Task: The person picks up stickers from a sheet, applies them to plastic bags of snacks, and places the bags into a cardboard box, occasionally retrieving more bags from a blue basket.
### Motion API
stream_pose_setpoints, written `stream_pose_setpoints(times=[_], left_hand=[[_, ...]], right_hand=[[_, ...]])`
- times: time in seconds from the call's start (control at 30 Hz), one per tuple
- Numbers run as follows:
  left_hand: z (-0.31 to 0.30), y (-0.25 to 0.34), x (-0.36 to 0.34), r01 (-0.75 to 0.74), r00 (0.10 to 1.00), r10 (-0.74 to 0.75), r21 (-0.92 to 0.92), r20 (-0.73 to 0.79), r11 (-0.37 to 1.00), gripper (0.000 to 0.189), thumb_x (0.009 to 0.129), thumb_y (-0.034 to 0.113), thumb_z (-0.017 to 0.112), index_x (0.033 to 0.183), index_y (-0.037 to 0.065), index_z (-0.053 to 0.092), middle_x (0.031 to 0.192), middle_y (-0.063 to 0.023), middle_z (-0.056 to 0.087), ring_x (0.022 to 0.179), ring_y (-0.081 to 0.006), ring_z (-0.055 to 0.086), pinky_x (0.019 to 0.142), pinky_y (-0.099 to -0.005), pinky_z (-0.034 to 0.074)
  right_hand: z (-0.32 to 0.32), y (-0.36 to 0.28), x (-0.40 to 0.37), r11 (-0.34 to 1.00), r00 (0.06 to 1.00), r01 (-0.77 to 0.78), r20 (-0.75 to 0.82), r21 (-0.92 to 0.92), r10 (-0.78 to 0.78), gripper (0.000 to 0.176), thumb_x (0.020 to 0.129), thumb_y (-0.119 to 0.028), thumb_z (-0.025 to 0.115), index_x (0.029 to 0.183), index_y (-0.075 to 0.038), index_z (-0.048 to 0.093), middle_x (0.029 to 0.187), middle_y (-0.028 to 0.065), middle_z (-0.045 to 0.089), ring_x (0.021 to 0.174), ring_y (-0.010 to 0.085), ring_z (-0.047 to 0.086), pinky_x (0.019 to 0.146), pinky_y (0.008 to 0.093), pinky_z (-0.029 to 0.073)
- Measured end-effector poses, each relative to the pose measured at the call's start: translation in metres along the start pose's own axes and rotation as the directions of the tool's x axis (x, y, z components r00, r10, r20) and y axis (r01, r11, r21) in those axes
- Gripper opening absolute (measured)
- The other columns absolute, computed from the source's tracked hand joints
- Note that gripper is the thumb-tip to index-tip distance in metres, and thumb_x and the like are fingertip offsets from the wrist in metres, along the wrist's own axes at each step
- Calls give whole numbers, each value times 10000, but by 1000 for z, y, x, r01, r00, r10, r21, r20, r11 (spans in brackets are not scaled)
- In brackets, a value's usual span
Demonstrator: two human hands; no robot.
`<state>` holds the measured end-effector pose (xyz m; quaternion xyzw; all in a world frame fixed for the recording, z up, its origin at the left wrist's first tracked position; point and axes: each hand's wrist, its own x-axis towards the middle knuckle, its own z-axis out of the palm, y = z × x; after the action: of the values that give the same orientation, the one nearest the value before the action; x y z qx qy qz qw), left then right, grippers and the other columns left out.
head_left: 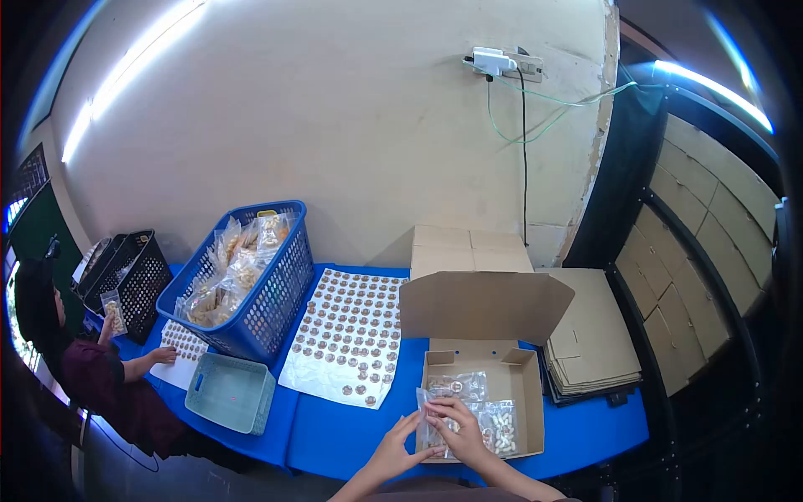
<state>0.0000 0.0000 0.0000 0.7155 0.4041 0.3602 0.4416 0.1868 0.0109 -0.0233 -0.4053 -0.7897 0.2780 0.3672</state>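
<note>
My left hand (396,448) and my right hand (462,431) meet at the left front of an open cardboard box (529,381). Between their fingers is a clear plastic packet (424,406), held upright at the box's left wall; its contents are mostly hidden by my fingers. Inside the box lie several more clear packets, among them a packet of pale pieces (503,428) to the right of my right hand and another packet (460,386) behind it. The box's lid (485,308) stands raised at the back.
A sheet of round stickers (343,326) lies left of the box. Beyond it stand a blue basket (266,326) full of packets, a grey-green tray (230,393) and a black crate (146,284). Flattened cartons (595,330) are stacked right. A co-worker (109,385) at far left holds a packet.
</note>
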Motion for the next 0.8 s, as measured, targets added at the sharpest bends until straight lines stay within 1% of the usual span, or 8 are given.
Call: stream_pose_setpoints(times=[0.07, 0.2, 0.27, 0.3, 0.5, 0.57, 0.63, 0.8], left_hand=[[3, -6, -1, 25, 999, -24, 13, -43, 1000, 528, 761, 204, 774, 1243, 100, 586, 1239, -172, 578, 1173, -279, 553, 1035, -438, 381], [-4, -22, 7, -11, 999, 11, -4, -33, 1000, 274, 760, 135, 756, 1020, 68, 705, 973, -116, 698, 953, -230, 659, 1013, -415, 406], [-1, -22, 6, -8, 990, 5, -22, -138, 1000, 130, 763, 95, 737, 887, 56, 732, 825, -73, 713, 817, -190, 672, 997, -406, 420], [-1, -21, 6, -10, 989, 6, -23, -146, 1000, 130, 763, 95, 737, 887, 56, 732, 825, -73, 713, 817, -190, 672, 997, -406, 420], [-13, -17, 10, -34, 990, 16, -128, -141, 991, 194, 779, 81, 717, 969, 46, 712, 920, -95, 705, 926, -205, 654, 958, -387, 446], [-14, -7, 10, -87, 916, 21, -148, -400, 985, 282, 793, 94, 716, 1067, 38, 676, 1096, -115, 662, 999, -205, 625, 947, -368, 447], [-21, -14, 8, -80, 914, 33, -101, -404, 992, 395, 788, 111, 733, 1161, 41, 625, 1219, -126, 598, 1083, -216, 587, 942, -368, 446], [-13, -7, -6, -51, 975, -3, -240, -223, 969, 592, 926, 446, 511, 1352, 41, 443, 1412, -167, 375, 1296, -285, 389, 1038, -408, 348]], right_hand=[[-6, -22, 4, 916, 919, -305, -172, 260, 354, 463, 824, -203, 705, 1259, -107, 579, 1272, 108, 506, 1207, 260, 480, 1008, 382, 393], [-4, -25, 12, 844, 861, -156, -347, 514, 371, 371, 824, -171, 698, 1179, -86, 631, 1243, 116, 557, 1164, 247, 521, 996, 373, 400], [-15, -24, 8, 868, 967, -233, 8, 438, 255, 348, 868, -184, 653, 1200, -82, 619, 1220, 117, 597, 1139, 234, 545, 999, 372, 397], [-15, -22, 6, 870, 968, -230, 13, 435, 250, 348, 868, -184, 653, 1200, -82, 619, 1220, 117, 597, 1139, 234, 545, 999, 372, 397], [-20, -32, 4, 785, 932, -338, 69, 518, 355, 313, 969, -236, 507, 1221, -80, 609, 1203, 71, 627, 1150, 180, 545, 990, 352, 412], [-13, -21, 3, 783, 937, -297, 9, 547, 349, 336, 978, -245, 493, 1237, -53, 588, 1199, 78, 626, 1127, 176, 555, 970, 335, 428], [-11, -19, 6, 716, 892, -281, -100, 639, 440, 349, 989, -238, 470, 1250, -28, 568, 1199, 109, 619, 1086, 176, 578, 942, 321, 449], [8, -31, 12, 737, 908, -254, -109, 626, 405, 351, 980, -200, 487, 1256, 10, 545, 1195, 156, 607, 1078, 213, 585, 915, 333, 475]])
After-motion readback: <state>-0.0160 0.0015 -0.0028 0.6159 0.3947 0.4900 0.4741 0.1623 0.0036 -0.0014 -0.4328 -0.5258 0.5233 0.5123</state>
